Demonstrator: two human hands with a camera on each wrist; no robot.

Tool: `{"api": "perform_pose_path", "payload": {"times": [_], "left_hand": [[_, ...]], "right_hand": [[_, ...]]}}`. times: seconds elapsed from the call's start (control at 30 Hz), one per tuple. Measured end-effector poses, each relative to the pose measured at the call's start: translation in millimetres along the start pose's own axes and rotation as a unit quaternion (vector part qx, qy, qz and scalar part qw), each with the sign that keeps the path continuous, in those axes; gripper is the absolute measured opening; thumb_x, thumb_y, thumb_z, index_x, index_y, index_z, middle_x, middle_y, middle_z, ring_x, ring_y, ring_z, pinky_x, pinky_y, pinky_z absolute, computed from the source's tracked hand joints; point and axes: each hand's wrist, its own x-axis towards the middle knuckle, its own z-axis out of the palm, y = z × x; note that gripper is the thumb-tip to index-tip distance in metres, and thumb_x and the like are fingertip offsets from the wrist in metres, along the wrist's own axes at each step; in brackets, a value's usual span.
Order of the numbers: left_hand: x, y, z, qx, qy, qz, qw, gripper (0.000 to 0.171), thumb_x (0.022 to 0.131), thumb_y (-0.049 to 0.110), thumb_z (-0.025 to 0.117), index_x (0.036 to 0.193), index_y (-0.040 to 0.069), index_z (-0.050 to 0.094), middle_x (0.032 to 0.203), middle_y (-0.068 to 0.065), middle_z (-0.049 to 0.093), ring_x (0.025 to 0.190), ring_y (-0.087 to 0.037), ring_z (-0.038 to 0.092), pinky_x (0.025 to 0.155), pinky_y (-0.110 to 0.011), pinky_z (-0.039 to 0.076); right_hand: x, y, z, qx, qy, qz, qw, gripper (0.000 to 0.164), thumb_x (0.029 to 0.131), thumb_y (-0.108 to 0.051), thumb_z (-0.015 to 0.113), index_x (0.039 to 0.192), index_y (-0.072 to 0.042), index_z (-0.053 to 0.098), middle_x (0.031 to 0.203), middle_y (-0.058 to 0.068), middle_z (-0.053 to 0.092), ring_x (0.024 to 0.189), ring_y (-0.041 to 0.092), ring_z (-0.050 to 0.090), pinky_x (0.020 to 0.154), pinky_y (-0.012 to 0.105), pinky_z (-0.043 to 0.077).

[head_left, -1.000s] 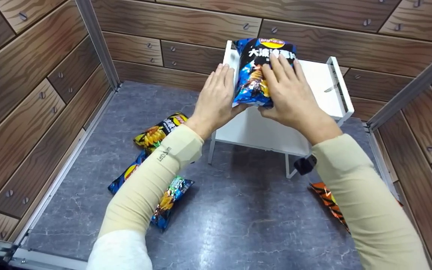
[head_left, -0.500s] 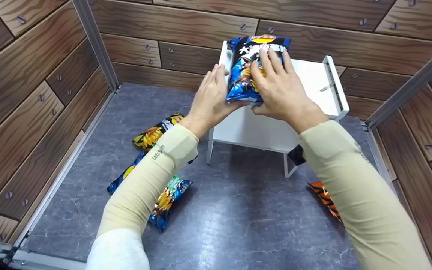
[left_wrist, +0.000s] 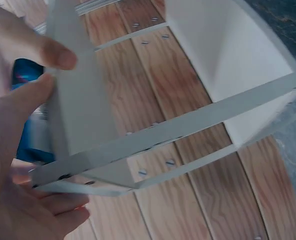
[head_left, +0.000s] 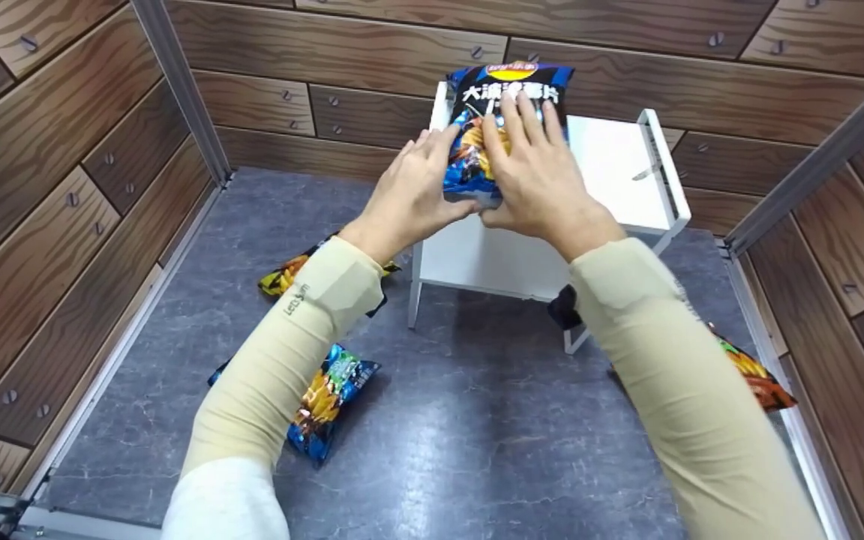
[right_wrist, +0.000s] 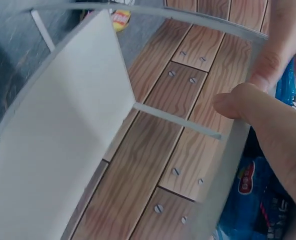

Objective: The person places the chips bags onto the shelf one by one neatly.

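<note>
A blue and black bag of potato chips (head_left: 469,142) lies on the left part of a small white table (head_left: 612,172) in the head view. My right hand (head_left: 533,176) rests on the bag with straight, spread fingers, its thumb pointing toward the left thumb. Along the bag's left side lies my left hand (head_left: 409,184), fingers extended and thumb at the bag's near end. In the left wrist view a strip of the blue bag (left_wrist: 35,142) shows behind that hand, at the tabletop's edge. The right wrist view shows the right thumb (right_wrist: 248,102) at the tabletop's near edge, beside the bag.
On the floor at left lie a yellow and black chip bag (head_left: 278,279) and a blue one (head_left: 331,397), partly behind the left sleeve. An orange bag (head_left: 766,386) lies at right beyond the right sleeve. Wood-patterned walls (head_left: 372,45) enclose the floor.
The bag has shifted slightly left on the table, and the right hand has moved left with it. The right forearm has swung left, uncovering more of the orange bag's far end.
</note>
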Motion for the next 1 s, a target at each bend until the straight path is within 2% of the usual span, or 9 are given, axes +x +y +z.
{"api": "perform_pose_path", "payload": {"times": [0.17, 0.27, 0.37, 0.5, 0.57, 0.67, 0.77, 0.87, 1.0], "left_hand": [[0.2, 6.4, -1.9, 0.048, -0.025, -0.006, 0.9985, 0.104, 0.083, 0.047, 0.074, 0.156, -0.001, 0.018, 0.155, -0.026, 0.037, 0.147, -0.036, 0.032, 0.125, -0.043, 0.023], [-0.2, 10.1, 2.6, 0.094, -0.021, -0.002, 0.9954, 0.108, 0.082, 0.045, 0.076, 0.156, -0.005, 0.015, 0.154, -0.029, 0.037, 0.146, -0.040, 0.034, 0.124, -0.045, 0.024], [-0.7, 12.3, 9.6, 0.149, 0.000, 0.003, 0.9888, 0.114, 0.077, 0.048, 0.080, 0.154, -0.007, 0.016, 0.151, -0.030, 0.039, 0.144, -0.042, 0.036, 0.123, -0.047, 0.026], [-1.6, 12.0, 21.3, 0.222, 0.049, 0.004, 0.9738, 0.115, 0.074, 0.053, 0.082, 0.152, -0.008, 0.024, 0.148, -0.029, 0.045, 0.140, -0.041, 0.043, 0.121, -0.048, 0.031], [-2.0, 10.8, 27.1, 0.251, 0.089, 0.012, 0.9637, 0.099, 0.081, 0.046, 0.078, 0.150, -0.008, 0.031, 0.143, -0.028, 0.051, 0.135, -0.040, 0.049, 0.118, -0.047, 0.035], [-2.5, 9.0, 33.2, 0.284, 0.147, 0.027, 0.9472, 0.060, 0.097, 0.025, 0.061, 0.145, -0.007, 0.042, 0.135, -0.025, 0.059, 0.128, -0.037, 0.057, 0.114, -0.046, 0.041], [-2.9, 7.1, 36.2, 0.298, 0.171, 0.034, 0.9384, 0.041, 0.104, 0.011, 0.040, 0.141, -0.005, 0.046, 0.132, -0.024, 0.062, 0.125, -0.036, 0.059, 0.113, -0.045, 0.042], [-3.6, 6.1, 36.2, 0.301, 0.164, 0.037, 0.9388, 0.041, 0.105, 0.010, 0.038, 0.141, -0.005, 0.047, 0.134, -0.024, 0.060, 0.126, -0.036, 0.058, 0.114, -0.046, 0.041], [-4.0, 5.4, 33.4, 0.293, 0.137, 0.039, 0.9455, 0.058, 0.099, 0.028, 0.057, 0.144, -0.006, 0.043, 0.138, -0.027, 0.056, 0.130, -0.038, 0.055, 0.116, -0.046, 0.039]], "right_hand": [[-1, -1, 5, 0.056, 0.028, -0.009, 0.998, 0.111, 0.077, -0.046, 0.075, 0.157, 0.001, 0.014, 0.164, 0.028, 0.005, 0.153, 0.044, 0.005, 0.124, 0.058, 0.005], [-5, 2, 10, 0.103, 0.043, -0.009, 0.994, 0.113, 0.075, -0.039, 0.078, 0.158, 0.000, 0.012, 0.165, 0.026, 0.003, 0.153, 0.042, 0.004, 0.124, 0.058, 0.006], [-7, 2, 13, 0.128, 0.053, -0.010, 0.990, 0.117, 0.072, -0.036, 0.081, 0.158, -0.001, 0.010, 0.165, 0.025, 0.001, 0.154, 0.041, 0.002, 0.124, 0.058, 0.005], [-7, 0, 15, 0.135, 0.059, -0.014, 0.989, 0.119, 0.072, -0.038, 0.081, 0.159, -0.002, 0.008, 0.165, 0.024, -0.001, 0.154, 0.041, 0.000, 0.125, 0.057, 0.003], [-7, 0, 15, 0.138, 0.060, -0.014, 0.988, 0.119, 0.072, -0.040, 0.080, 0.159, -0.002, 0.008, 0.165, 0.024, -0.002, 0.154, 0.040, -0.001, 0.125, 0.057, 0.001], [-10, 1, 15, 0.152, 0.060, -0.013, 0.986, 0.117, 0.074, -0.041, 0.077, 0.159, -0.003, 0.006, 0.166, 0.023, -0.004, 0.154, 0.039, -0.004, 0.125, 0.056, -0.001], [-13, 4, 16, 0.171, 0.065, -0.021, 0.983, 0.114, 0.077, -0.044, 0.074, 0.159, -0.003, 0.007, 0.166, 0.022, -0.006, 0.155, 0.037, -0.005, 0.125, 0.053, -0.003], [-16, 8, 18, 0.194, 0.081, -0.032, 0.977, 0.111, 0.081, -0.049, 0.072, 0.159, -0.004, 0.009, 0.166, 0.021, -0.004, 0.155, 0.036, -0.004, 0.126, 0.050, -0.004], [-21, 11, 21, 0.229, 0.106, -0.037, 0.967, 0.103, 0.086, -0.054, 0.067, 0.160, -0.007, 0.011, 0.167, 0.017, 0.000, 0.156, 0.032, -0.001, 0.127, 0.047, -0.003]]}}
